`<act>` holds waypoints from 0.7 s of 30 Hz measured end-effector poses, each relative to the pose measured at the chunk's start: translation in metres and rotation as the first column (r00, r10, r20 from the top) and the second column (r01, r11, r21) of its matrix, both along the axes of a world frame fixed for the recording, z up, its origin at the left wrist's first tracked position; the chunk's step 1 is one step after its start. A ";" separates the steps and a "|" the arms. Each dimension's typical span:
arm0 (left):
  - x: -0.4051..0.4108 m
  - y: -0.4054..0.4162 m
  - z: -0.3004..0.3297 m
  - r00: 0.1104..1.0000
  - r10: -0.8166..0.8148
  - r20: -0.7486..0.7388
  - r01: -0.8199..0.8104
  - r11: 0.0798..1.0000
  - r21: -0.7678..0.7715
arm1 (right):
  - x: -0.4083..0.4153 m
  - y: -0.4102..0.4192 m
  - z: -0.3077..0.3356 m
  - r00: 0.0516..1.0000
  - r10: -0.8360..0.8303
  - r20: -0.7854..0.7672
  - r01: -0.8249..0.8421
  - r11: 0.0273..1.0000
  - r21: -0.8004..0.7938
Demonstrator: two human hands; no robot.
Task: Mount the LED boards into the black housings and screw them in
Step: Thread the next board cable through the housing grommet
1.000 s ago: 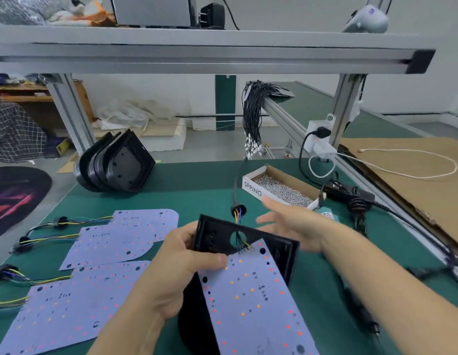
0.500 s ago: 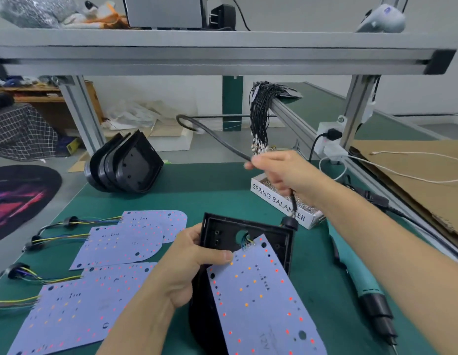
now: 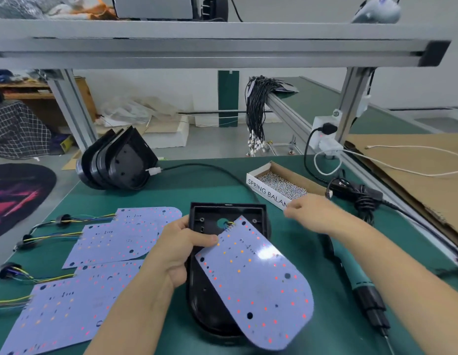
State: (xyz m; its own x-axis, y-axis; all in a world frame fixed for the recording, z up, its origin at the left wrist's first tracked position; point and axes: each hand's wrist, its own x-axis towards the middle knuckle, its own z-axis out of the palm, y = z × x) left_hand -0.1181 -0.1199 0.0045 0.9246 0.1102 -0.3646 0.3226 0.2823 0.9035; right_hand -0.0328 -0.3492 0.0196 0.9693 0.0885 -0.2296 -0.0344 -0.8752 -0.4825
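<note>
A black housing [image 3: 204,219] lies open side up on the green mat. A pale purple LED board [image 3: 258,285] rests tilted across it, its wires entering the round hole. My left hand [image 3: 181,249] grips the housing's left wall, thumb on the board's edge. The board's black cable [image 3: 222,172] comes out behind the housing and curves left to a white connector [image 3: 153,171]. My right hand [image 3: 312,213] hovers right of the housing beside the screw box [image 3: 261,187], fingers loosely curled, nothing seen in them.
Several spare LED boards [image 3: 120,239] with wire tails lie to the left. Stacked black housings [image 3: 120,162] lean at the back left. An electric screwdriver [image 3: 361,285] lies to the right, a power adapter [image 3: 355,192] behind it. The aluminium frame post [image 3: 71,106] stands at the back left.
My right hand pulled the cable up through the housing's hole, let it drop onto the mat behind, and came down beside the screw box. My left hand kept holding the housing.
</note>
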 end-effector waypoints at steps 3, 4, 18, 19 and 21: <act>0.000 0.005 -0.002 0.996 0.088 -0.010 -0.087 0.996 0.011 | -0.032 -0.005 0.018 0.950 0.061 0.306 -0.100 0.989 0.111; 0.000 0.005 -0.004 0.995 0.104 -0.004 -0.104 0.994 0.021 | -0.049 -0.004 0.023 0.962 0.094 0.257 -0.151 0.966 0.212; -0.012 -0.008 -0.007 0.984 0.180 0.017 -0.177 0.977 -0.117 | -0.087 0.015 0.005 0.990 0.109 0.085 -0.137 0.712 0.689; -0.012 -0.010 -0.007 0.985 0.169 0.035 -0.164 0.980 -0.118 | -0.086 0.018 0.005 0.992 0.070 0.101 -0.122 0.661 0.740; -0.013 -0.016 -0.007 0.988 0.123 0.092 -0.115 0.989 -0.092 | -0.085 0.027 0.003 0.989 0.009 0.145 -0.120 0.618 0.777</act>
State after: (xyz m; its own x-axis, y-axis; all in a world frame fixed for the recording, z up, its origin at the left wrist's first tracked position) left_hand -0.1315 -0.1357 -0.0027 0.9383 0.1935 -0.2867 0.1940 0.3920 0.8993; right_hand -0.1181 -0.3223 0.0225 0.9674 0.2436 0.0691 0.1106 -0.1612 -0.9807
